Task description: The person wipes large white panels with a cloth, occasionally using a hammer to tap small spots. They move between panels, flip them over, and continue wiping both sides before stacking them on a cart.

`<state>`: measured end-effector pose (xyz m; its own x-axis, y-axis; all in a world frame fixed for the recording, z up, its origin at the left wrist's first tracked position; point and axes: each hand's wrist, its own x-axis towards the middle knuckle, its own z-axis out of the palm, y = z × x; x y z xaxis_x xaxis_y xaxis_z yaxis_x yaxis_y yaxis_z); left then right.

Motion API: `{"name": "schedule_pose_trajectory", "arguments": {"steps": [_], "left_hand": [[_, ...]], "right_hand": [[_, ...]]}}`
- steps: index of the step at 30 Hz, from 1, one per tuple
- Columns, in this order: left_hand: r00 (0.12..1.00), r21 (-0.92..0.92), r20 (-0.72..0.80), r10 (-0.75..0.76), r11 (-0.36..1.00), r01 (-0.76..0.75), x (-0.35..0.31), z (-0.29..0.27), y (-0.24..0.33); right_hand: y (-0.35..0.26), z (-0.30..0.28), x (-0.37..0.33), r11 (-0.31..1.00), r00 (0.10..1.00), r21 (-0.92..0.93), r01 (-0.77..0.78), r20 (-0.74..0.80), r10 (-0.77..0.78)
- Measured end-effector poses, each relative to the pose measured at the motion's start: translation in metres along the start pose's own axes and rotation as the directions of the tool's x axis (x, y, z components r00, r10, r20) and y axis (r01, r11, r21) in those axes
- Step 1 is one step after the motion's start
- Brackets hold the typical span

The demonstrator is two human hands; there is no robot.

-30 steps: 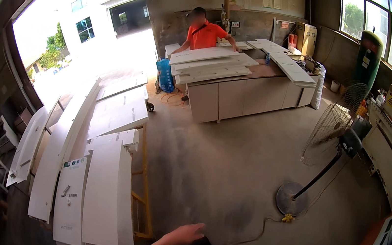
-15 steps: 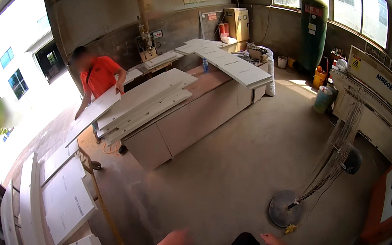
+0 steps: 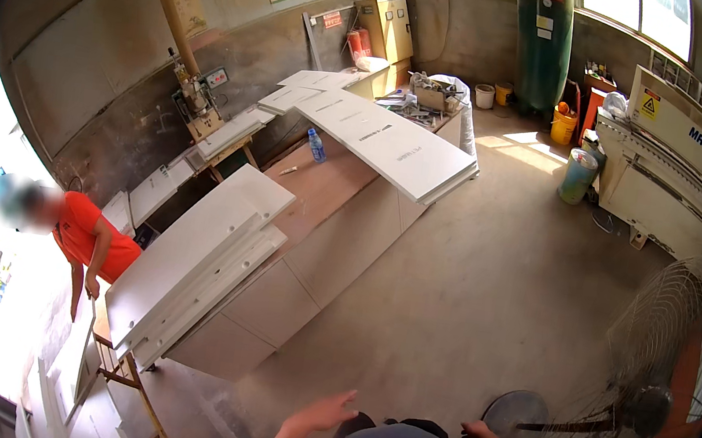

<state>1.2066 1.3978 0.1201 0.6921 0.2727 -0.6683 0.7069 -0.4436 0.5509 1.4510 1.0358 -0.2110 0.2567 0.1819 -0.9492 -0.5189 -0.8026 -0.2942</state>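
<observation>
My left hand (image 3: pixel 322 413) is held out low in front of me at the bottom of the view. Its fingers are stretched forward, and nothing is in it. Beside my right hip, my right hand (image 3: pixel 479 434) has its fingers curled in; a dark spot shows at the fingertips, and what they hold, if anything, is hidden. Neither hand touches the furniture. Ahead to the left, white panels (image 3: pixel 195 256) lie stacked on a long workbench (image 3: pixel 319 193). The round base (image 3: pixel 515 413) of a stand fan is the thing nearest my right hand.
At the left, a person in an orange shirt (image 3: pixel 92 234) grips a panel by a rusty metal rack (image 3: pixel 138 390). More white panels (image 3: pixel 388 140) and a water bottle (image 3: pixel 316 145) lie on the bench. The fan's wire cage (image 3: pixel 662 313), a large machine (image 3: pixel 676 173) and a green tank (image 3: pixel 539 58) stand right.
My view has shifted closer to the bench. The person in orange has lowered a panel from the bench side toward the rack. My left hand, blurred before, now shows stretched fingers.
</observation>
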Motion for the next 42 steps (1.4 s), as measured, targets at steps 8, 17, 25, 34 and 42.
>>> {"name": "schedule_pose_trajectory", "arguments": {"steps": [8,17,25,34,42], "left_hand": [[0.999,0.159,-0.032,-0.009,0.987,0.014,0.228,-0.167,0.045],[0.906,0.257,-0.057,0.420,0.883,-0.393,0.528,-0.302,0.272],[0.877,0.299,-0.338,0.343,0.922,-0.245,0.758,-0.375,0.421],[0.539,0.200,-0.840,0.057,0.957,0.211,0.945,-0.439,0.452],[0.446,-0.301,-0.811,-0.379,0.923,0.238,1.113,-0.613,0.470]], "right_hand": [[-0.250,-0.123,0.056,0.911,0.920,0.153,0.382,-0.158,-0.359],[-0.324,-0.255,0.037,0.931,0.960,0.353,0.091,-0.281,0.013],[-0.419,-0.426,0.102,0.909,0.954,0.413,0.056,-0.290,0.074],[-0.580,-0.718,0.116,0.853,0.976,0.484,0.194,-0.183,-0.117],[-0.836,-0.912,0.171,0.933,0.874,0.105,0.343,-0.399,-0.277]]}}
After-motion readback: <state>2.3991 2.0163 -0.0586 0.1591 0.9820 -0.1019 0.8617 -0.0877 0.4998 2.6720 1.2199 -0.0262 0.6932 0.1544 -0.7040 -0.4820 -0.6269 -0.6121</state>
